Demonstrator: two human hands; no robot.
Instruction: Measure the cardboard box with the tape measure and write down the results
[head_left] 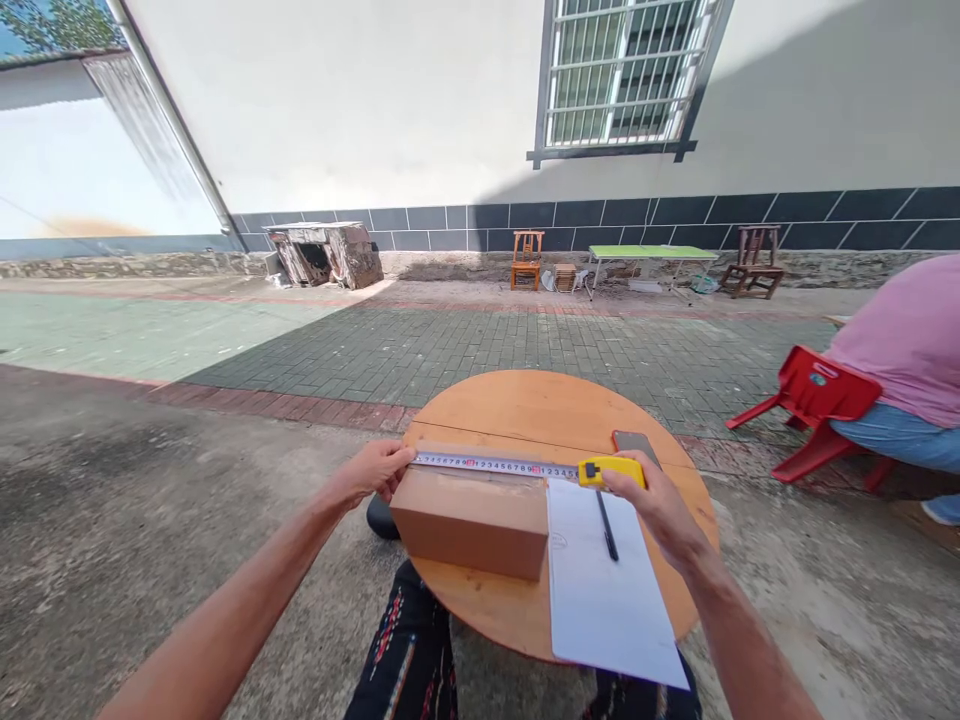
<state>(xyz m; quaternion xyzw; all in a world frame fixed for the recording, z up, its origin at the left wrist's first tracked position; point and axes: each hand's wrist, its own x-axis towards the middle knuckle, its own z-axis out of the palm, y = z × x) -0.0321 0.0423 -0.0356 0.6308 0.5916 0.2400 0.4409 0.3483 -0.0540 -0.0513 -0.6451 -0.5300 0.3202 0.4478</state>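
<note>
A brown cardboard box (469, 520) lies on a round wooden table (540, 410). A tape measure blade (495, 464) is stretched along the box's far top edge. My left hand (379, 468) pinches the blade's end at the box's left corner, fingers closed. My right hand (654, 500) grips the yellow tape measure case (609, 470) just past the box's right end. A white sheet of paper (604, 590) lies to the right of the box with a black pen (606, 525) on it. A dark phone (635, 444) rests behind the case.
A person in a pink shirt (904, 350) sits on a red plastic chair (814, 405) at the right. Far off by the wall stand an orange chair (527, 258), a green folding table (651, 254), a brown chair (752, 262) and a broken cabinet (324, 252).
</note>
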